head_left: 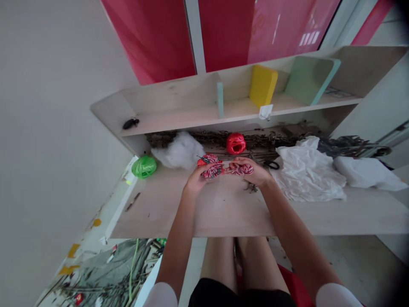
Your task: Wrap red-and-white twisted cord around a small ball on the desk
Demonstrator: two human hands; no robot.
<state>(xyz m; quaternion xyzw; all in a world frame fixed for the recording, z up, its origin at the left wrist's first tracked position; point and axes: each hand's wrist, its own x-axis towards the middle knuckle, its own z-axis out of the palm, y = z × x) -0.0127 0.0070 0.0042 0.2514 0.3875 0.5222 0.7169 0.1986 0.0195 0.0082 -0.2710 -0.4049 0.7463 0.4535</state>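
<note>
Over the middle of a pale wooden desk (223, 213), both my hands hold a bundle of red, white and green striped cord (212, 167). My left hand (195, 179) is closed round the thicker wound part of the cord. My right hand (252, 171) is closed on the thinner stretch of the same cord, which runs across to the left hand. A few dark twig bits (251, 187) lie on the desk just under my right hand.
Behind my hands sit a red twine ball (235, 143), white stuffing (180, 151), a green twine ball (144, 166), dry twigs (271, 140) and black scissors (271, 164). Crumpled white sheets (306, 172) cover the desk's right side. A shelf (198, 115) holds a yellow block (262, 85).
</note>
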